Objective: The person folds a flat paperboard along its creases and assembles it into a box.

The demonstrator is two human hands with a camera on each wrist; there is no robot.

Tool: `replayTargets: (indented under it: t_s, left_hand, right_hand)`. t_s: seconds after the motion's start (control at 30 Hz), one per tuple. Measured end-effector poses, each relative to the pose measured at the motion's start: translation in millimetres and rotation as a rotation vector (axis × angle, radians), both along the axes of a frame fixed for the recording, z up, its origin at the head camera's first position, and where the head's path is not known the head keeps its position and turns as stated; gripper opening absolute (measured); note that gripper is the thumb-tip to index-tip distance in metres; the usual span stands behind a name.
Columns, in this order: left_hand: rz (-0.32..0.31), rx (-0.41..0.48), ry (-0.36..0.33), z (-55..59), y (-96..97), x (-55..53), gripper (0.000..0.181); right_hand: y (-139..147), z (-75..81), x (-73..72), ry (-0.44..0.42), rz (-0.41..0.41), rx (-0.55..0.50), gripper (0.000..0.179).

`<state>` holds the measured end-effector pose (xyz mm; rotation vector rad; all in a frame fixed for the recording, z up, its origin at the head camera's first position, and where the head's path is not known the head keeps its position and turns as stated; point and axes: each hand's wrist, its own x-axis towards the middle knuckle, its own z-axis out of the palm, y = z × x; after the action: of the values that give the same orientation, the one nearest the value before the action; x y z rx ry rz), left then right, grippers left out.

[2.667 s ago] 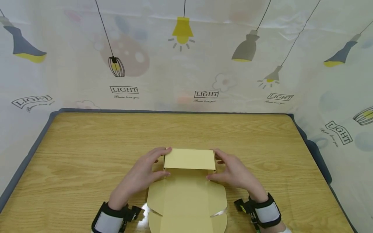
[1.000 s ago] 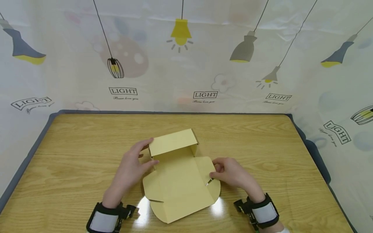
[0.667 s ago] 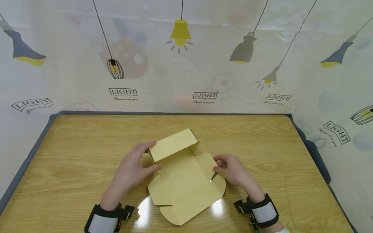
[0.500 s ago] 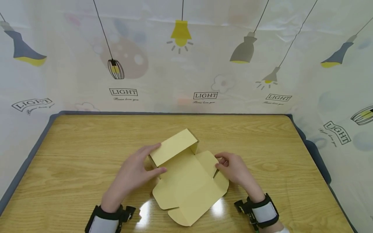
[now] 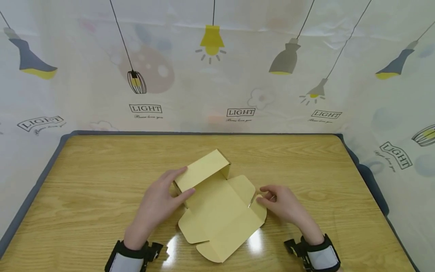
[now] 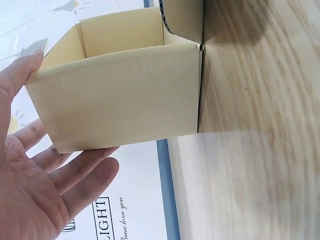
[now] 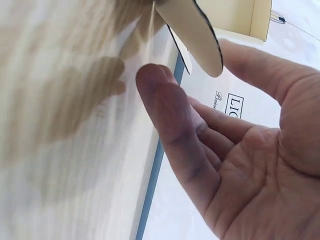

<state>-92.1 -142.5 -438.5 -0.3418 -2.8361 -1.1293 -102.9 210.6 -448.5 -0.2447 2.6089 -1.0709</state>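
Note:
A cream cardboard box point(image 5: 224, 204), partly folded, lies slanted on the table. Its far end point(image 5: 204, 170) is folded up into a raised, hollow section; the near panel and rounded side flaps spread flat or slightly lifted. My left hand point(image 5: 158, 202) grips the raised section's left end, thumb on one edge and fingers along the other side, clearer in the left wrist view on the box's end wall point(image 6: 120, 100). My right hand point(image 5: 283, 202) is at the right side flap point(image 5: 261, 207), thumb at its tip. In the right wrist view its fingers point(image 7: 170, 100) are loosely bent, apart from the flap.
The wooden table point(image 5: 102, 166) has a grey-blue edge point(image 5: 204, 132). Behind and beside it hangs a white cloth point(image 5: 190, 87) printed with lamps. Black straps with camera mounts sit on both wrists; the right wrist strap point(image 5: 321, 255) is near the table's front.
The box has turned counterclockwise and moved away from me since the first frame. My right hand left the raised end for the side flaps, then shifted slightly right and nearer. The left kept its grip.

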Motion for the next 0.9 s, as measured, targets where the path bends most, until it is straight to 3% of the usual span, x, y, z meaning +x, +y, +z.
replayTargets:
  t_s: [0.17, 0.3, 0.4, 0.67, 0.9]
  left_hand:
    - [0.015, -0.002, 0.01, 1.4, -1.6, 1.7, 0.065]
    - [0.017, -0.022, 0.006, 3.7, -2.7, 3.1, 0.067]
    - [0.014, -0.055, 0.009, 6.7, -0.2, 5.9, 0.07]
    - [0.034, -0.081, 0.021, 10.7, 7.3, 26.4, 0.071]
    - [0.084, -0.1, -0.003, 11.2, 17.4, 41.8, 0.072]
  right_hand:
    - [7.5, -1.7, 11.2, -0.045, 0.04, -0.025, 0.026]
    - [8.2, -1.6, 9.9, -0.068, 0.065, -0.059, 0.01]
    - [6.5, 0.0, 0.2, -0.059, 0.049, -0.047, 0.01]
    - [-5.1, 0.4, -39.9, 0.091, 0.074, 0.112, 0.01]
    - [-10.7, 3.1, -60.4, 0.102, 0.098, 0.15, 0.016]
